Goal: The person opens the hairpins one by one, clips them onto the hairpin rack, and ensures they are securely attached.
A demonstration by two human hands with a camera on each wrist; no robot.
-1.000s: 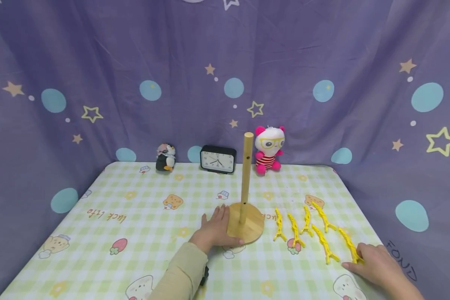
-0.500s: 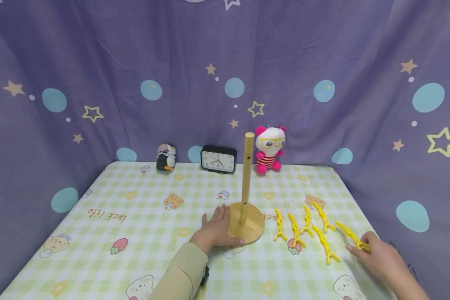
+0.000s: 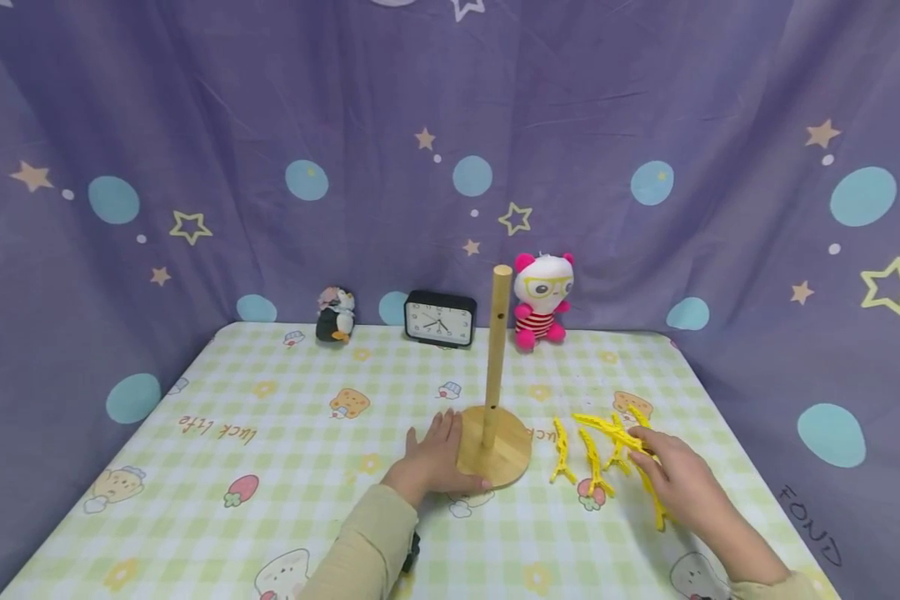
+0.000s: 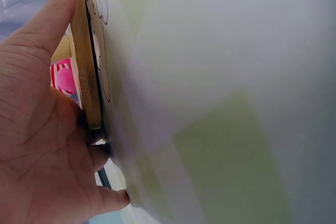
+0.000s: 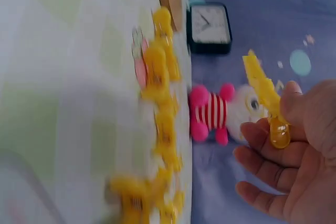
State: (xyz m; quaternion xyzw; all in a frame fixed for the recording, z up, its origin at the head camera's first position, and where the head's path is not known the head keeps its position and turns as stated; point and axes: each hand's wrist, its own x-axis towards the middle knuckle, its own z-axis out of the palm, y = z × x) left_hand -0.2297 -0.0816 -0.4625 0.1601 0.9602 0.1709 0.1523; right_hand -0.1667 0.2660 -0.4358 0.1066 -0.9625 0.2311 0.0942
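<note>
A wooden stand has a round base (image 3: 513, 458) and an upright post (image 3: 497, 358) with small dark holes. My left hand (image 3: 431, 462) rests at the base's left edge, fingers straight and spread, thumb along the near rim. In the left wrist view, the thumb (image 4: 50, 19) lies against the disc's rim. My right hand (image 3: 682, 479) pinches a long yellow hair clip (image 3: 598, 423) between thumb and fingers, its tip pointing left towards the stand. The right wrist view shows this clip (image 5: 265, 90) raised, the other fingers loosely spread.
Several more yellow clips lie right of the stand, among them one clip (image 3: 562, 450) nearest the base and another clip (image 3: 592, 462); my right hand partly covers others. At the table's back stand a penguin figure (image 3: 335, 315), a black clock (image 3: 440, 319) and a panda plush (image 3: 543, 300).
My right hand has lifted the rightmost clip off the table and carried it left, over the other clips. The left hand stays at the base.
</note>
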